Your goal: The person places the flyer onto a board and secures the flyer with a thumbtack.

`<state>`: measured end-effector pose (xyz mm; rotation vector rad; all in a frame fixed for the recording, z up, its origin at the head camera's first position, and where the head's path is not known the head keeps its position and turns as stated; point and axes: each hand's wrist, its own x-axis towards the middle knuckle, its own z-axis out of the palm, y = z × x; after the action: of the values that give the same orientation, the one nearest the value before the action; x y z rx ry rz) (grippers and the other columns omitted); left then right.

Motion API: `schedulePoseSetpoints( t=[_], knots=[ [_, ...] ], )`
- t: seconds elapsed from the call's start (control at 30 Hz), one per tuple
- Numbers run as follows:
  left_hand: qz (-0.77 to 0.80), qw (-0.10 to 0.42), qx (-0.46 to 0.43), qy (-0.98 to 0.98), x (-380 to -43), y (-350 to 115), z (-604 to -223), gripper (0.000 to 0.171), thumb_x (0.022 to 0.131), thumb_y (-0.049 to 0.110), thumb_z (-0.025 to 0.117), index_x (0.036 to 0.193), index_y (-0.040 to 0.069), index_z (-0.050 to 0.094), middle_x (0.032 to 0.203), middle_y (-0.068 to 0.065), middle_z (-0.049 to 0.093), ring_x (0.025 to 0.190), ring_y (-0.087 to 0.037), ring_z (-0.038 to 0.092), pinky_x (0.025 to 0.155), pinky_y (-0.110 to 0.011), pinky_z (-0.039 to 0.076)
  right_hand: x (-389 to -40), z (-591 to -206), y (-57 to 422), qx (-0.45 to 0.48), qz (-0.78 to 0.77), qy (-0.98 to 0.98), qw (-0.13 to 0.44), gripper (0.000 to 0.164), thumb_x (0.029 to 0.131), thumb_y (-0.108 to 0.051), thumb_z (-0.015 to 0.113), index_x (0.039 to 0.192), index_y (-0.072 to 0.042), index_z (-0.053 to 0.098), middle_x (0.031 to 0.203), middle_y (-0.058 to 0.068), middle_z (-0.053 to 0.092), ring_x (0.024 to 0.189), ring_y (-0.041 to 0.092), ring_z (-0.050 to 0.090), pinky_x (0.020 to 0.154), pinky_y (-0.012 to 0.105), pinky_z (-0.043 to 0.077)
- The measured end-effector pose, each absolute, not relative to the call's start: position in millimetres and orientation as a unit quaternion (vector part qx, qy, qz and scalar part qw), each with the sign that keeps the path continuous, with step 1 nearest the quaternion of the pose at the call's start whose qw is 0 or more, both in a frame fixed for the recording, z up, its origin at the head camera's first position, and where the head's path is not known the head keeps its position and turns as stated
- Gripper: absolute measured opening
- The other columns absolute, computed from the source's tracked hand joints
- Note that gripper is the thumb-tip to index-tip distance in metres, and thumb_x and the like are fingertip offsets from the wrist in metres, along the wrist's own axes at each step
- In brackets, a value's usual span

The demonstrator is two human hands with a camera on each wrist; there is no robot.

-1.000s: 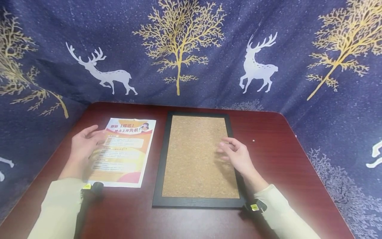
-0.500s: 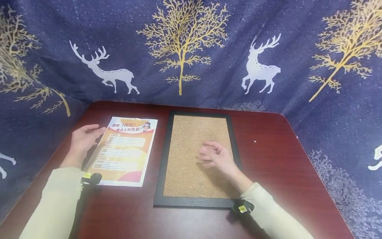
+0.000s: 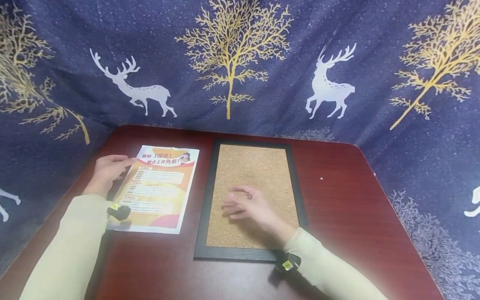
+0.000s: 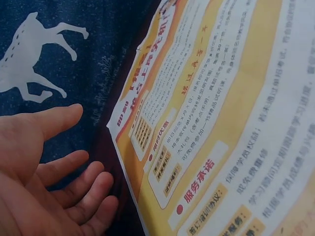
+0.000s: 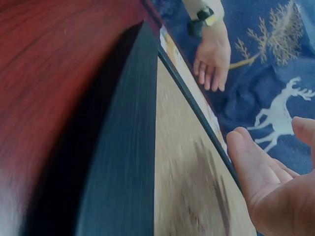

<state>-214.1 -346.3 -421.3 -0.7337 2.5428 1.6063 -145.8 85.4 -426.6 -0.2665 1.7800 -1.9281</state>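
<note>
The table (image 3: 348, 200) bears a poster (image 3: 157, 191) between both hands (image 3: 108, 170) (image 3: 249, 205), contact unclear.

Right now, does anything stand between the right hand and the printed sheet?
Only the black frame's left rail and a strip of table: the right hand hovers above the cork inside, and the printed sheet lies beyond. The rail looks low enough to pass over.
</note>
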Motion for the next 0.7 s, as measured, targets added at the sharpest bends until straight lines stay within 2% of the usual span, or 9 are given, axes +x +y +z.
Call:
schedulePoseSetpoints(
  t=[0.13, 0.17, 0.27, 0.37, 0.43, 0.47, 0.6, 0.67, 0.7],
  knots=[
    [0.505, 0.028, -0.257, 0.824, -221, -348, -424, 0.078, 0.094, 0.041, 0.066, 0.152, -0.002, 0.038, 0.149, -0.026, 0.043, 0.122, -0.039, 0.048, 0.097, -0.049, 0.044, -144, -427, 74, -0.103, -0.710, 0.645, 0.263, 0.056, 0.101, -0.021, 0.062, 0.145, 0.005, 0.041, 0.120, 0.029, 0.066, 0.102, 0.042, 0.069, 0.082, 0.048, 0.059],
    [0.501, 0.028, -0.260, 0.825, -224, -351, -427, 0.079, 0.093, 0.043, 0.068, 0.151, -0.002, 0.039, 0.147, -0.026, 0.045, 0.119, -0.038, 0.050, 0.091, -0.045, 0.048, -145, -427, 71, -0.102, -0.711, 0.642, 0.266, 0.055, 0.101, -0.020, 0.062, 0.145, 0.005, 0.042, 0.120, 0.028, 0.066, 0.102, 0.042, 0.069, 0.082, 0.047, 0.059],
    [0.499, 0.036, -0.271, 0.823, -230, -358, -436, 0.085, 0.089, 0.047, 0.071, 0.151, -0.001, 0.039, 0.145, -0.026, 0.046, 0.116, -0.037, 0.050, 0.088, -0.044, 0.048, -146, -428, 61, -0.095, -0.718, 0.633, 0.274, 0.054, 0.100, -0.019, 0.063, 0.143, 0.007, 0.043, 0.119, 0.028, 0.067, 0.102, 0.040, 0.070, 0.081, 0.047, 0.059],
    [0.500, 0.046, -0.274, 0.820, -230, -357, -437, 0.088, 0.088, 0.046, 0.073, 0.152, -0.001, 0.037, 0.147, -0.026, 0.043, 0.117, -0.038, 0.048, 0.089, -0.044, 0.048, -147, -428, 53, -0.088, -0.720, 0.627, 0.284, 0.055, 0.099, -0.021, 0.064, 0.143, 0.007, 0.044, 0.118, 0.026, 0.068, 0.101, 0.039, 0.071, 0.080, 0.048, 0.060],
    [0.501, 0.056, -0.277, 0.818, -226, -349, -429, 0.084, 0.091, 0.039, 0.071, 0.153, -0.003, 0.034, 0.149, -0.027, 0.040, 0.121, -0.040, 0.045, 0.097, -0.049, 0.044, -147, -428, 48, -0.086, -0.720, 0.623, 0.292, 0.056, 0.098, -0.022, 0.066, 0.142, 0.006, 0.045, 0.118, 0.026, 0.068, 0.101, 0.038, 0.071, 0.080, 0.048, 0.059],
    [0.495, 0.051, -0.280, 0.821, -225, -347, -428, 0.082, 0.090, 0.039, 0.072, 0.152, -0.002, 0.037, 0.148, -0.026, 0.042, 0.119, -0.038, 0.046, 0.092, -0.045, 0.046, -147, -428, 46, -0.085, -0.722, 0.621, 0.294, 0.055, 0.098, -0.022, 0.066, 0.142, 0.006, 0.046, 0.118, 0.025, 0.068, 0.101, 0.037, 0.071, 0.079, 0.048, 0.060],
    [0.474, 0.040, -0.272, 0.837, -226, -342, -424, 0.077, 0.090, 0.037, 0.073, 0.147, -0.005, 0.043, 0.144, -0.028, 0.046, 0.116, -0.038, 0.050, 0.095, -0.046, 0.047, -147, -430, 36, -0.082, -0.728, 0.609, 0.303, 0.053, 0.098, -0.020, 0.066, 0.140, 0.006, 0.047, 0.119, 0.027, 0.067, 0.102, 0.038, 0.070, 0.080, 0.049, 0.059],
    [0.467, 0.042, -0.268, 0.841, -224, -341, -423, 0.076, 0.090, 0.037, 0.072, 0.147, -0.005, 0.043, 0.142, -0.028, 0.047, 0.113, -0.038, 0.052, 0.094, -0.046, 0.047, -147, -432, 32, -0.081, -0.729, 0.606, 0.308, 0.052, 0.099, -0.020, 0.065, 0.140, 0.007, 0.047, 0.119, 0.028, 0.067, 0.103, 0.038, 0.070, 0.080, 0.048, 0.060],
    [0.469, 0.050, -0.262, 0.842, -225, -342, -424, 0.078, 0.091, 0.037, 0.071, 0.148, -0.006, 0.040, 0.142, -0.029, 0.046, 0.113, -0.038, 0.052, 0.099, -0.048, 0.045, -147, -432, 30, -0.079, -0.728, 0.605, 0.312, 0.052, 0.098, -0.020, 0.065, 0.140, 0.006, 0.047, 0.119, 0.028, 0.067, 0.103, 0.037, 0.070, 0.080, 0.047, 0.060]
  ],
)
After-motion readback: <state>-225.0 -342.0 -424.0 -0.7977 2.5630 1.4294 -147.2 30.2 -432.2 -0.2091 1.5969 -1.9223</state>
